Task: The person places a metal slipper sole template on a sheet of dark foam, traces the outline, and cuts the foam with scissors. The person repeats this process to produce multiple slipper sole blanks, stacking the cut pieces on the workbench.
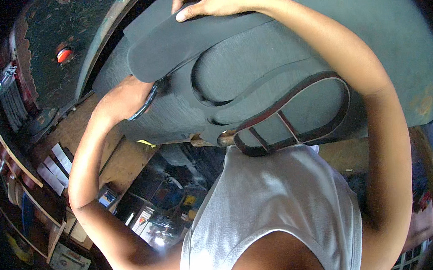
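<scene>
My right hand (192, 6) pinches the top edge of a dark grey, sole-shaped flat piece (160, 48) near the top of the view. My left hand (133, 95) is at the lower left end of that piece, fingers curled, with a dark, shiny curved item (144, 102) along them; what it grips is partly hidden. Beneath lies a grey sheet (251, 57) with sole-shaped cut outlines. A sole-shaped cutting die (287, 126) with dark reddish-brown walls and two crossbars rests on the sheet at its near side, close to my body.
A broad grey-green surface (400, 37) extends right. At the left are a dark machine part with a red button (64, 55), a wooden bench (85, 129) with white strips (58, 166), and wooden shelving (12, 154). Assorted clutter (147, 220) sits below the bench edge.
</scene>
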### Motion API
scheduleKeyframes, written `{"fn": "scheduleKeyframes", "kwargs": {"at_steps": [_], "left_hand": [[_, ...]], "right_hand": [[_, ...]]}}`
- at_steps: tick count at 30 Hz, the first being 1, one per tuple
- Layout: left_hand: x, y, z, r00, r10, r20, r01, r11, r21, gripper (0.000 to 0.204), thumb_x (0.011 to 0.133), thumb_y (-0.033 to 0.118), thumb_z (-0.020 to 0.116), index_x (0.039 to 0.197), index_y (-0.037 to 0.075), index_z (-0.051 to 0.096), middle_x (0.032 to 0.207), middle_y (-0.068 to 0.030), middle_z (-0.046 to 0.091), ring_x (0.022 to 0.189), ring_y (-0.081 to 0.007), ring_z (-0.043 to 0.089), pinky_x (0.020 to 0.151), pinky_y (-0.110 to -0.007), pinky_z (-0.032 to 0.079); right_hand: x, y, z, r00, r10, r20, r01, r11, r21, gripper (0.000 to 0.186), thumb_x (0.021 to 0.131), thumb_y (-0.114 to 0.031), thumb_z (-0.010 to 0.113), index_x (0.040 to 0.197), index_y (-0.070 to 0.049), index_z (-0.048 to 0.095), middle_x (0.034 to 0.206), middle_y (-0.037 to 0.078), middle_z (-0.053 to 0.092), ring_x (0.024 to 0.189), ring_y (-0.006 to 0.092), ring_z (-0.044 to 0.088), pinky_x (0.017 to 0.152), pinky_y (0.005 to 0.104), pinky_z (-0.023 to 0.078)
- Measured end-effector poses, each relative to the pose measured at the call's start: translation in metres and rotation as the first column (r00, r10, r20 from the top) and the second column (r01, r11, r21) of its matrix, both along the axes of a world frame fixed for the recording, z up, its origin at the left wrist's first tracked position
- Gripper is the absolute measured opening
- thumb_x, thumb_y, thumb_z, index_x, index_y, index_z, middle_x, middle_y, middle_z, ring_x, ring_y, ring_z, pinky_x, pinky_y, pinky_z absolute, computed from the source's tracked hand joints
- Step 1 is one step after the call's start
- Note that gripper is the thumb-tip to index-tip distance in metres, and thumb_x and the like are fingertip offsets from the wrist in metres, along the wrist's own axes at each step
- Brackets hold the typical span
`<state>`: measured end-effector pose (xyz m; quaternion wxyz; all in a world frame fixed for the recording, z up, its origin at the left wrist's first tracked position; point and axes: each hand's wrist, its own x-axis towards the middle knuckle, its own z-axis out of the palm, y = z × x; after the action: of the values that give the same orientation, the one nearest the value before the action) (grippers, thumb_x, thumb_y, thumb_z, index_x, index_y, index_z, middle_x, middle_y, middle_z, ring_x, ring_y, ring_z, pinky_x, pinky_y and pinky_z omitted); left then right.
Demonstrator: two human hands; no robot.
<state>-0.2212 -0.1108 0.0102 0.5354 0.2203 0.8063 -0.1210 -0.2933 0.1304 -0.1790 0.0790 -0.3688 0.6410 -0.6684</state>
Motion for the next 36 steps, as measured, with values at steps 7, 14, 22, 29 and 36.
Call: {"fn": "scheduleKeyframes", "kwargs": {"at_steps": [7,14,22,29,36], "left_hand": [[-0.001,-0.007,-0.003,0.995,-0.059,-0.08,0.073,0.981,0.181,0.016,0.101,0.02,0.05,0.102,0.007,0.059,0.07,-0.0081,0.058,0.067,-0.0236,0.062,0.064,-0.039,0.048],[-0.006,-0.001,-0.003,1.0,0.02,-0.009,-0.02,0.999,0.047,0.019,0.102,0.021,0.048,0.097,0.007,0.06,0.067,-0.0059,0.056,0.064,-0.0217,0.06,0.062,-0.037,0.047],[-0.008,0.008,-0.002,0.998,0.06,-0.016,-0.06,0.998,0.028,0.015,0.098,0.017,0.054,0.103,0.004,0.061,0.074,-0.0105,0.059,0.072,-0.0257,0.062,0.069,-0.039,0.049],[-0.01,0.02,-0.002,0.997,0.058,0.048,-0.057,0.998,-0.021,0.023,0.093,0.014,0.061,0.112,0.001,0.064,0.084,-0.0191,0.067,0.086,-0.0333,0.068,0.078,-0.043,0.054],[-0.008,0.029,0.004,0.957,0.289,0.006,-0.288,0.957,-0.044,0.009,0.094,0.012,0.06,0.099,0.005,0.062,0.071,-0.0082,0.058,0.069,-0.0244,0.059,0.065,-0.039,0.048]], "right_hand": [[0.0,0.0,0.001,1.0,0.019,0.01,-0.019,0.998,-0.054,0.023,0.086,-0.02,0.076,0.097,0.0,0.075,0.094,0.017,0.075,0.091,0.0277,0.07,0.086,0.0383,0.052],[0.001,0.005,0.006,0.999,0.028,0.042,-0.026,0.999,-0.046,0.023,0.087,-0.02,0.075,0.099,0.0,0.075,0.095,0.017,0.076,0.09,0.0265,0.071,0.085,0.0377,0.053],[0.001,0.008,0.009,0.997,0.042,0.063,-0.041,0.999,-0.023,0.024,0.087,-0.02,0.075,0.099,0.0,0.075,0.094,0.018,0.076,0.09,0.027,0.071,0.086,0.0379,0.053],[0.0,0.007,0.008,0.995,0.056,0.082,-0.053,0.998,-0.034,0.024,0.087,-0.02,0.076,0.099,0.0,0.075,0.095,0.017,0.075,0.091,0.0266,0.071,0.087,0.0375,0.052],[-0.002,0.006,0.006,0.995,0.067,0.073,-0.063,0.996,-0.059,0.024,0.087,-0.02,0.076,0.1,0.0,0.075,0.095,0.016,0.075,0.092,0.0255,0.07,0.087,0.0371,0.052]]}}
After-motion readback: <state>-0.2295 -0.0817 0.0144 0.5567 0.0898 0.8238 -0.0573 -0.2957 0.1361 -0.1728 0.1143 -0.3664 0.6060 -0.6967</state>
